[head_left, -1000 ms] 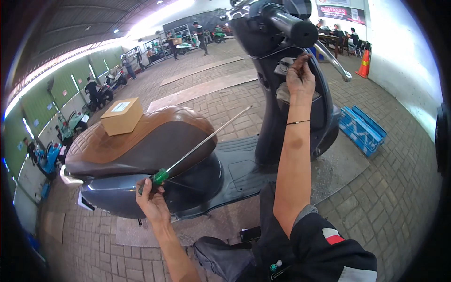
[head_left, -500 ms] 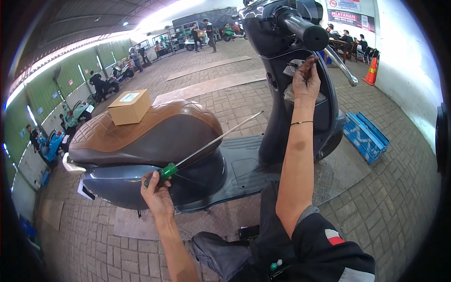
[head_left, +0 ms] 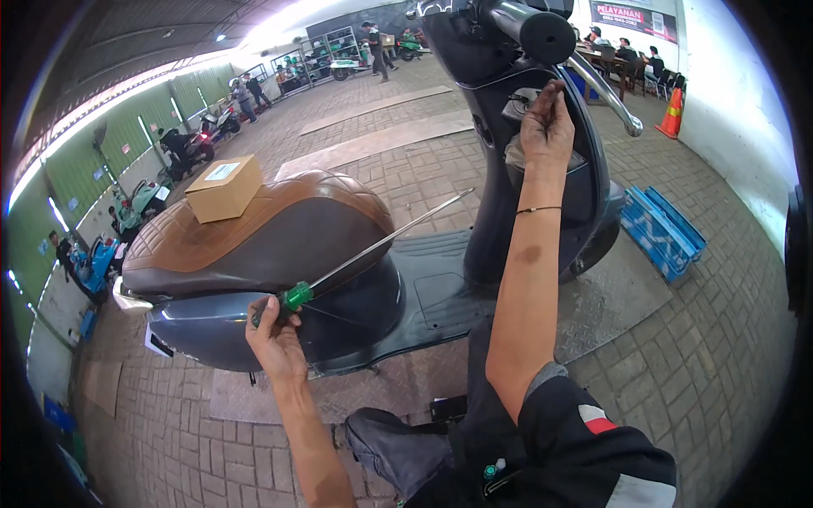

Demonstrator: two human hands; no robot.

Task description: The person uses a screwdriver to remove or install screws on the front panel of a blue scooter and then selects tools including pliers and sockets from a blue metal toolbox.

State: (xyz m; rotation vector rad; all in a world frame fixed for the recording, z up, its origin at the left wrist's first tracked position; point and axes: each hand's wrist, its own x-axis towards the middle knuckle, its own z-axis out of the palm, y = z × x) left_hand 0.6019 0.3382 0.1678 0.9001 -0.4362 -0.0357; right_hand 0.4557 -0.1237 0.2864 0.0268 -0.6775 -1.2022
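Observation:
A long screwdriver with a green handle is gripped by my left hand, in front of the scooter's dark side panel. Its thin metal shaft slants up and right across the brown seat to above the footboard. My right hand is raised at the inner front panel of the scooter, below the handlebar grip. Its fingertips are pinched together; whether something small is between them I cannot make out. Just left of those fingers is a light grey part on the panel, partly covered by the hand.
A cardboard box rests on the seat. The silver brake lever sticks out to the right of my right hand. An open blue toolbox stands on the paving beyond the front wheel, with an orange cone behind. People and other scooters are farther back.
The view has shifted slightly, so the scooter's front sits higher in it. My right fingers look drawn closer together at the panel. The screwdriver is still in my left hand.

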